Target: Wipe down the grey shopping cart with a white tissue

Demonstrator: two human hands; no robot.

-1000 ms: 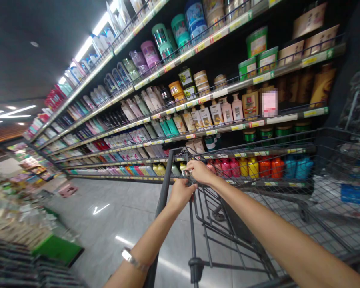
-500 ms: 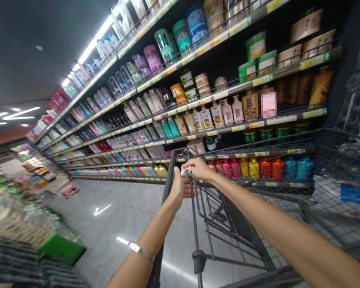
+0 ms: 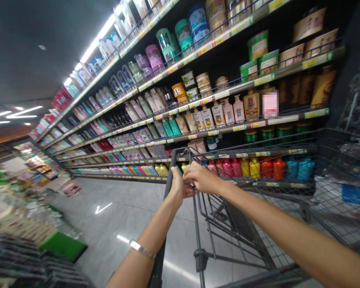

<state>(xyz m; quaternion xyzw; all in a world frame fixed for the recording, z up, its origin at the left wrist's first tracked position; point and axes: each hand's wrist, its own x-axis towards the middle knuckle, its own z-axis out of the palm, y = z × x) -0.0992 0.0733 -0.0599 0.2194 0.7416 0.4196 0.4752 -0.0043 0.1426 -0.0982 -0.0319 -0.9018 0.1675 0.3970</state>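
while the left hand (image 3: 177,191) lies half-open beside the handle (image 3: 160,256) of the shopping cart (image 3: 201,260), the right hand (image 3: 204,179) bends over its palm; whether this grips anything cannot be told. the cart stands beside stocked shelves (image 3: 285,119).

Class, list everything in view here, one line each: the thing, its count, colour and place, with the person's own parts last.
shopping cart: one, dark grey, in front of the person
shelving unit: one, dark, running from left to right
orange-red bottles: two, bottom shelf, seen through the mesh
blue bottles: two, right of those
green containers: three, upper shelf, right
other packaged goods: too many to count, mixed colours, along the shelves
green box: one, lower left
ceiling lights: several, white, upper left
floor: one, grey, below
bracelet: one, silver, left wrist
left hand: one, bare, at the cart
right hand: one, bare, beside it
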